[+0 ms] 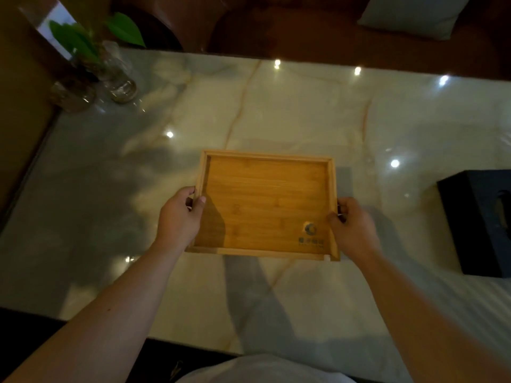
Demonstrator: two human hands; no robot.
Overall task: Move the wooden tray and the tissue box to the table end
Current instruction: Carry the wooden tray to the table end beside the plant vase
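Item 1, far left: two clear glass jars (pixel 116 78) holding green-leaved plant cuttings, standing close together at the left end of the glossy marble-patterned bench (pixel 276 106); contents below the leaves are too blurred to tell

Item 2: left hand (pixel 179 217), clasped on the left rim of the tray, thumb over the top edge, fingers curled at the outer side

Item 3, centre: shallow rectangular light-wood tray (pixel 262 203) with raised rim and a small printed logo near its right front corner; empty. It is held level between both hands over the middle of the bench; whether it rests on the surface or is just lifted cannot be told. The grip at opposite sides probably serves to keep it flat for carrying

Item 4: right hand (pixel 354 228), closed on the tray's right rim, mirroring the left

Item 5, far right: dark, near-black rectangular tissue box (pixel 478 222), on the bench near the right edge of view, well apart from the tray and untouched; no tissue is discernible at its opening
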